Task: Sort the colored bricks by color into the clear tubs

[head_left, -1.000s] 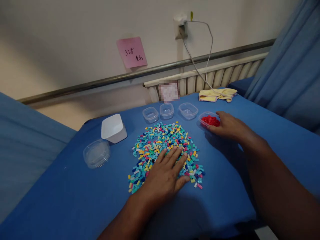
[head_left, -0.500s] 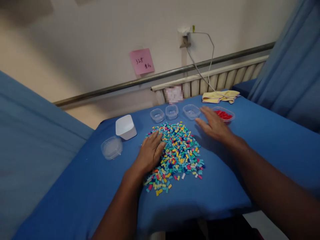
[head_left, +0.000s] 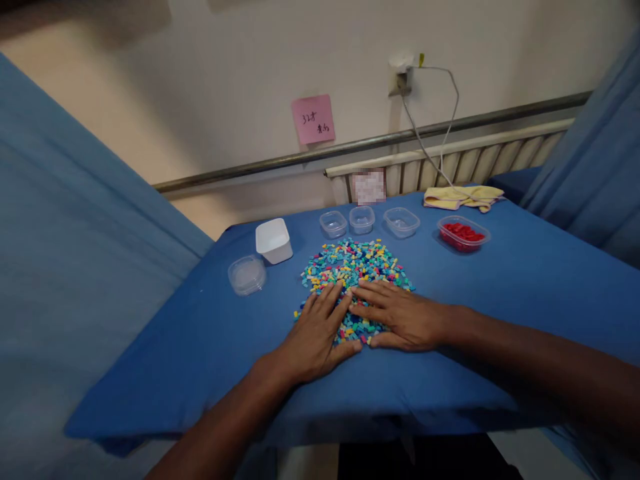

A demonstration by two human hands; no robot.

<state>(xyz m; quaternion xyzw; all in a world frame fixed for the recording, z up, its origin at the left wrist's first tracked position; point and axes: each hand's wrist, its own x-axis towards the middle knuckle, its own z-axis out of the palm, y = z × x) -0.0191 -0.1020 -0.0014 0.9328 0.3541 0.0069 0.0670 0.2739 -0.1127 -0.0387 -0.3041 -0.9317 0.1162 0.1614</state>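
A spread-out pile of small toy bricks (head_left: 357, 257) in blue, teal, yellow, pink and white lies on the blue-covered table (head_left: 210, 353). My left hand (head_left: 320, 333) rests flat on the pile's near left part, fingers stretched forward. From the right, my right hand (head_left: 400, 317) lies flat over the near right part, fingers pointing left. The fingertips of both hands almost meet in the middle. Some bricks are hidden under the palms and fingers. Neither hand grips anything.
Behind the pile stand three clear tubs (head_left: 401, 223). Right of them, another clear tub holds red pieces (head_left: 463, 233). A white container (head_left: 274, 241) and clear lids (head_left: 247, 275) stand left. A yellow cloth (head_left: 463, 198) lies at the back, a cable across it.
My right hand has come down from beside the red pieces' tub onto the pile. My left hand has shifted toward the pile's near edge. The view has moved, too.
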